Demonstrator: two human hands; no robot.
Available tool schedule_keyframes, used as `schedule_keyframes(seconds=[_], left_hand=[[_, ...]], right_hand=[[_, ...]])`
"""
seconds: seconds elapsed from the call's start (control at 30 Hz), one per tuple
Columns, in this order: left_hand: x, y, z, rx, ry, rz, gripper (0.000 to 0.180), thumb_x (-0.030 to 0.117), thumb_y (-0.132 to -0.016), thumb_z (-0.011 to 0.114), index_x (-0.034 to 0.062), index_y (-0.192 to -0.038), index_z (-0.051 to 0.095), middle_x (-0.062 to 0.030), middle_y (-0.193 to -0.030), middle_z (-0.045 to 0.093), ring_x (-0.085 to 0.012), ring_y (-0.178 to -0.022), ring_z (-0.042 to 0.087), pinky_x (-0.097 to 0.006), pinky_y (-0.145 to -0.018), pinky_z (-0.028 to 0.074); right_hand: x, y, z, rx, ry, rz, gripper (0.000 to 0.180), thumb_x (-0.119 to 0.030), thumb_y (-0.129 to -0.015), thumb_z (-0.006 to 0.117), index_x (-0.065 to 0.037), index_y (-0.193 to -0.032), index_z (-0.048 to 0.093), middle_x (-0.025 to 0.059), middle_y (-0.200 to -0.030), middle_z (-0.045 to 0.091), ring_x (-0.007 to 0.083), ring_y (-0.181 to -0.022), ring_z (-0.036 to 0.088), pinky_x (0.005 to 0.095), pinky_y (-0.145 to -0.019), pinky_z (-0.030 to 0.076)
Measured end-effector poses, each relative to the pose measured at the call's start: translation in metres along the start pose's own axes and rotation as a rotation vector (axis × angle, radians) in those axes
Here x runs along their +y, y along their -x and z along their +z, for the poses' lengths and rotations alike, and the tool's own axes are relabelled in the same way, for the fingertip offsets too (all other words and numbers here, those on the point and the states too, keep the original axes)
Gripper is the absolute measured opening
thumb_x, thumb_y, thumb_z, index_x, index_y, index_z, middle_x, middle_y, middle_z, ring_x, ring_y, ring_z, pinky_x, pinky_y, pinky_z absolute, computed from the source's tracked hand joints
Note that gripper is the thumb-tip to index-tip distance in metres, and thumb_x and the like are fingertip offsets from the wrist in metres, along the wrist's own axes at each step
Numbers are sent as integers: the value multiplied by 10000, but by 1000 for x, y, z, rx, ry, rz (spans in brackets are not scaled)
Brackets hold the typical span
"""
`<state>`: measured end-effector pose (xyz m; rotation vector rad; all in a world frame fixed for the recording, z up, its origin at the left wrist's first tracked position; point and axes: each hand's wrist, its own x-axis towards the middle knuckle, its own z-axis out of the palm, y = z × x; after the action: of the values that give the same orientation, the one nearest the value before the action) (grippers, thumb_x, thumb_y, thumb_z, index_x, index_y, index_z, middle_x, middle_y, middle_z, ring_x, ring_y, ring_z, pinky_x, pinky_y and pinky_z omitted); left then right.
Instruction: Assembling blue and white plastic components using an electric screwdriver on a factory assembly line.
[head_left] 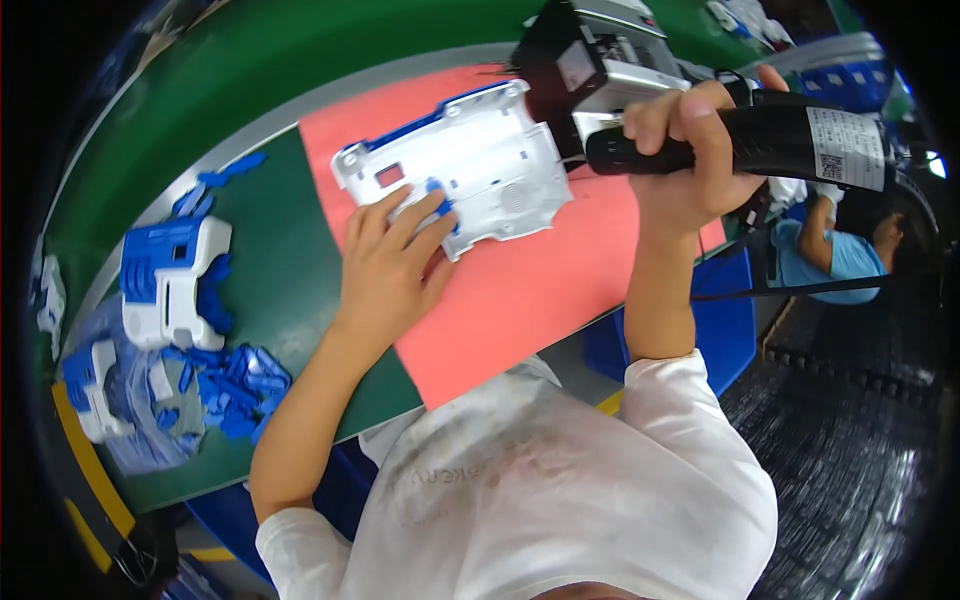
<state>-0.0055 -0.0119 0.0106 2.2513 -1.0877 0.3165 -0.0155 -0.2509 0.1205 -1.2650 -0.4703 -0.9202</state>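
Note:
A white plastic housing shell (pixel 480 150) with a blue strip along its far edge lies on a salmon-red mat (pixel 500 310), its hollow side up. My left hand (pixel 390 250) rests on the shell's near left part, fingers stretched and apart, touching a small blue plastic piece (pixel 446 207) inside it. The thumb is by the shell's near edge. My right hand (pixel 690 150) is wrapped round a black electric screwdriver (pixel 770 140) with a white label, raised at the right of the shell. Its tip points left, and I cannot tell whether it touches anything.
On the green table (pixel 290 270) at left stand two blue-and-white housings (pixel 170 310) (pixel 92 390), beside a heap of blue plastic parts (pixel 245 385) and a clear bag (pixel 130 420). A black-and-metal machine (pixel 600 60) stands behind the shell. Another person (pixel 830 250) is at the far right.

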Motion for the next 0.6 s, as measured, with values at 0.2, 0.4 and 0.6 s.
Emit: schedule_keyframes(seconds=[0.2, 0.4, 0.6], left_hand=[[-4, 1, 5, 61, -1, 25, 348, 159, -693, 720, 107, -1034, 678, -28, -1211, 597, -291, -1159, 505, -439, -938, 394], [-7, 1, 6, 70, 9, 13, 390, 124, -663, 720, 111, -1051, 677, -25, -1235, 596, -291, -1171, 505, -444, -952, 399], [-2, 2, 2, 70, 20, 11, 352, 149, -690, 703, 103, -1037, 672, -43, -1212, 599, -294, -1158, 505, -441, -951, 381]], right_hand=[[51, 14, 70, -129, -99, 70, 589, 109, -775, 520, 16, -1301, 273, 94, -612, 532, 193, -431, 514, 357, -482, 493], [62, 19, 77, -81, -60, -2, 109, 85, -812, 598, 1, -806, 529, 81, -565, 544, 150, -468, 540, 277, -478, 476], [4, -78, -21, 257, -42, -347, 164, -70, -843, 498, -58, -694, 430, 97, -506, 462, 197, -481, 506, 359, -552, 498]])
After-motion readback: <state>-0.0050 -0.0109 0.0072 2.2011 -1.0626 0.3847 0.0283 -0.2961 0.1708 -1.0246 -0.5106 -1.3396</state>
